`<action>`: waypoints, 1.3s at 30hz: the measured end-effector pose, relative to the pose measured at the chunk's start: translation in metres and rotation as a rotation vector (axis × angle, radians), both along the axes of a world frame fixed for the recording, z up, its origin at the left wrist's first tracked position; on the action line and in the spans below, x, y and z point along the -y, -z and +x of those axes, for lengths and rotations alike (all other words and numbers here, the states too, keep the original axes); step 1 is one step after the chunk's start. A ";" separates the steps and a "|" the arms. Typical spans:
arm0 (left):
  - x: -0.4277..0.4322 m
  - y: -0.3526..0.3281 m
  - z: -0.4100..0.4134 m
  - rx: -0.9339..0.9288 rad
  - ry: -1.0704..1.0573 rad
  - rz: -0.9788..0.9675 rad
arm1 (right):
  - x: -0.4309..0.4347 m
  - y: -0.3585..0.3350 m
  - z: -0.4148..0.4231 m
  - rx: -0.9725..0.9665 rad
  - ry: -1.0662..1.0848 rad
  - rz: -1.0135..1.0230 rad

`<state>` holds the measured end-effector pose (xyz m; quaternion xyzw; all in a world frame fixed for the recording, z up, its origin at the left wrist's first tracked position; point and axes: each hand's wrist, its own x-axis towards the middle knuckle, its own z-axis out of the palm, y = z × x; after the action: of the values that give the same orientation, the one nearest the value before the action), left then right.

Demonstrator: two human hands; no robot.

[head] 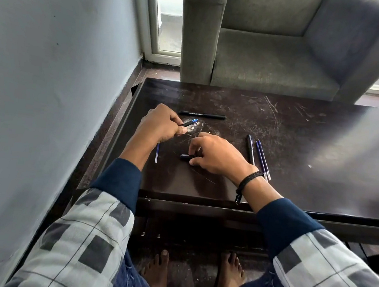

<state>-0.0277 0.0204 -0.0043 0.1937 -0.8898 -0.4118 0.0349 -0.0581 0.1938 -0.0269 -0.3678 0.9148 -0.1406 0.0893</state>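
Note:
My left hand grips a black pen with a blue tip, the tip pointing up and right just above the dark wooden table. My right hand rests on the table and pinches a small dark pen cap between thumb and fingers. A blue refill lies on the table, partly under my left wrist. A capped black pen lies flat beyond my hands.
To the right of my right hand lie a dark pen and two blue refills. A grey armchair stands behind the table. A wall runs along the left. My bare feet are under the table.

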 end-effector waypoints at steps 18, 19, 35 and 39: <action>-0.001 -0.001 -0.001 0.073 0.221 0.078 | -0.012 -0.020 -0.020 0.463 0.638 -0.855; -0.002 -0.002 0.000 0.080 0.240 0.084 | -0.013 -0.022 -0.020 0.530 0.664 -0.944; -0.007 -0.010 0.006 0.057 0.256 0.155 | -0.014 -0.027 -0.021 0.746 0.719 -1.045; -0.008 -0.009 0.007 0.040 0.249 0.155 | -0.014 -0.028 -0.019 0.759 0.731 -1.030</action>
<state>-0.0211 0.0280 0.0049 0.0919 -0.8729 -0.4765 -0.0492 -0.0768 0.2080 0.0012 0.0390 0.7033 -0.6908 0.1631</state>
